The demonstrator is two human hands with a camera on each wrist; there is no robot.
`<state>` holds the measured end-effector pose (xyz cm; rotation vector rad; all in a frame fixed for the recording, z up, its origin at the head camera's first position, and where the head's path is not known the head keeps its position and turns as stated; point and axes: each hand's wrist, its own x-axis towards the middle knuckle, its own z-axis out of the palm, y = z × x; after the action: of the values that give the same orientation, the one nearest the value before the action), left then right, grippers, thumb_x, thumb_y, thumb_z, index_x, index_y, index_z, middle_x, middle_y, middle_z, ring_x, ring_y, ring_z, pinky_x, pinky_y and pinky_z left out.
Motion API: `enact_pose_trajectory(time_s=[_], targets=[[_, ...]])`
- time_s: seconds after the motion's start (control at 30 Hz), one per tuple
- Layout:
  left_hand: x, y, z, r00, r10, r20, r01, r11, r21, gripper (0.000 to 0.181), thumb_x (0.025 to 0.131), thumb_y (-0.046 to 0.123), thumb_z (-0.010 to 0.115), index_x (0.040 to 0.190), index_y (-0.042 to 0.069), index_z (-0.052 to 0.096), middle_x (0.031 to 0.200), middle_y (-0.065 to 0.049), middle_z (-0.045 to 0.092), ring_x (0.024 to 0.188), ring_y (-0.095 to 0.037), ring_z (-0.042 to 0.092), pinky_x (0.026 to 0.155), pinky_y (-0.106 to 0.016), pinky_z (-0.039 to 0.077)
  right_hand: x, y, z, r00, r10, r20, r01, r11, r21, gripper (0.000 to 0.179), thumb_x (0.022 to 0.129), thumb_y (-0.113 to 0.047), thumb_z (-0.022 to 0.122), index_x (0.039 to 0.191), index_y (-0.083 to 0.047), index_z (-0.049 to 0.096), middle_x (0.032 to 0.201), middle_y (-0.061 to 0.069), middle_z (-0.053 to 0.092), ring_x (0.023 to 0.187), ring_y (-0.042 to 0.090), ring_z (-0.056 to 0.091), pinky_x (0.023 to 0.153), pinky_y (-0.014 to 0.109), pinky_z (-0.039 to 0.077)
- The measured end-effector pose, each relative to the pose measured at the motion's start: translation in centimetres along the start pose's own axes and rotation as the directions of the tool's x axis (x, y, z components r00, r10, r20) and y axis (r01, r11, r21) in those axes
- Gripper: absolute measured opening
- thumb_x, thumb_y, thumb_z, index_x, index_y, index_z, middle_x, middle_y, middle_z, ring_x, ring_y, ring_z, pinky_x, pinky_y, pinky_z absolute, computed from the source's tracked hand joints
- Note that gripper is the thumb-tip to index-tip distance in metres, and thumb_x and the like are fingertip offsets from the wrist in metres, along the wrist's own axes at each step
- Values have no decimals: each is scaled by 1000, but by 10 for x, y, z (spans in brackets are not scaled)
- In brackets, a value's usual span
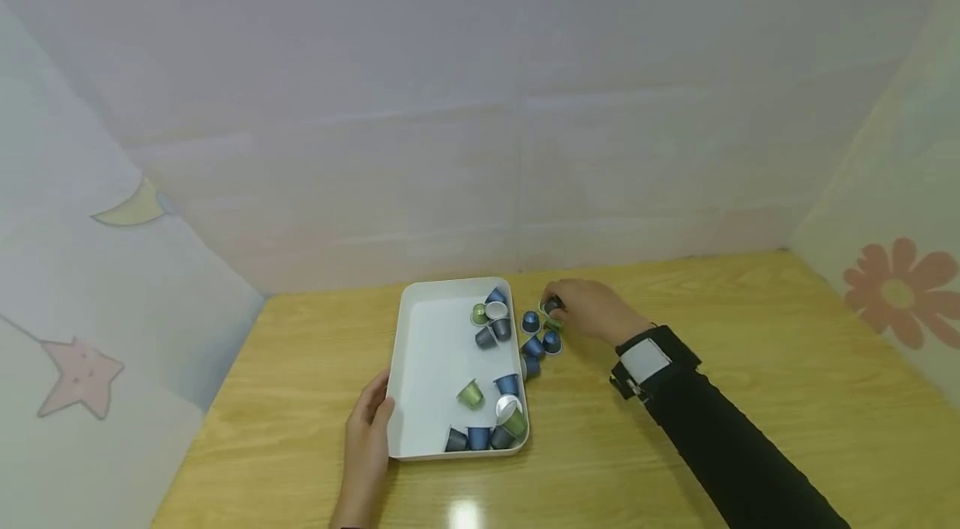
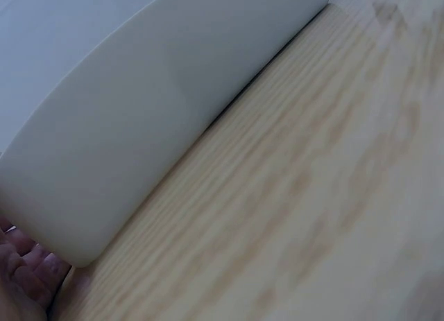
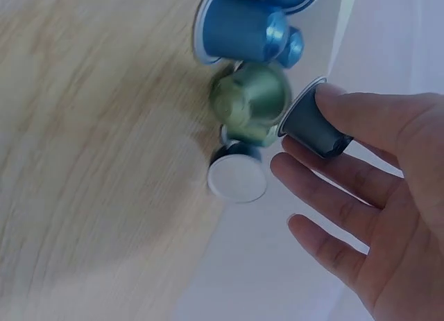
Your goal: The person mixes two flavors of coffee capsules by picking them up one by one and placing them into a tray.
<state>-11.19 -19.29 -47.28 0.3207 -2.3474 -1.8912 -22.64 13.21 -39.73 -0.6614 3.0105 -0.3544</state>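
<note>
Pinching one dark capsule [image 3: 316, 123] between thumb and fingertips with the right grip [image 1: 588, 308], near the far edge of the bench [image 1: 285, 379], to the right of the white tray [image 1: 431, 371]. With the left grip [image 1: 366, 429], holding the white tray by its left edge, toward the near corner. On the bench, beside the tray's right edge: four blue capsules [image 1: 530, 321], two green capsules [image 3: 260, 92], one pale-lidded capsule [image 3: 237, 181]. Inside, toward the far right corner: one blue [image 1: 496, 296], one green [image 1: 479, 314], two dark [image 1: 486, 338], one pale lid [image 1: 496, 310]. Toward the near right corner: two blue, two dark, two green, one silvery lid [image 1: 507, 405] touching a green; hard to say whether separate.
</note>
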Motion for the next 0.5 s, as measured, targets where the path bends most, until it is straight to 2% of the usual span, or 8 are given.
enact_pose_trajectory(time_s=[0.17,0.37,0.5], targets=[[-2,1,-2,1000,5,2,-5,1000,4,40,97,8,42,137,6,47,140,-19,52,123,-24,47,80,-3,40,1,-14,-3,1000,-7,-8,7,1000,-22,26,86,-20,65,109,-10,66,108,8,72,94,21,64,81,40,55],[-6,0,-2,1000,-21,-2,22,1000,7,40,98,7,41,137,8,48,138,-19,53,120,-23,49,79,-8,43,1,-31,-7,999,-44,-10,44,999,-23,25,86,-22,65,108,-10,66,103,6,72,86,17,63,76,37,55],[-8,1,-2,1000,-15,-4,15,1000,11,40,98,7,41,137,7,48,138,-19,54,119,-23,49,80,-8,43,-1,-41,-9,996,-84,-20,83,996,-42,26,86,-21,64,110,-10,66,103,6,72,83,14,61,74,35,55]])
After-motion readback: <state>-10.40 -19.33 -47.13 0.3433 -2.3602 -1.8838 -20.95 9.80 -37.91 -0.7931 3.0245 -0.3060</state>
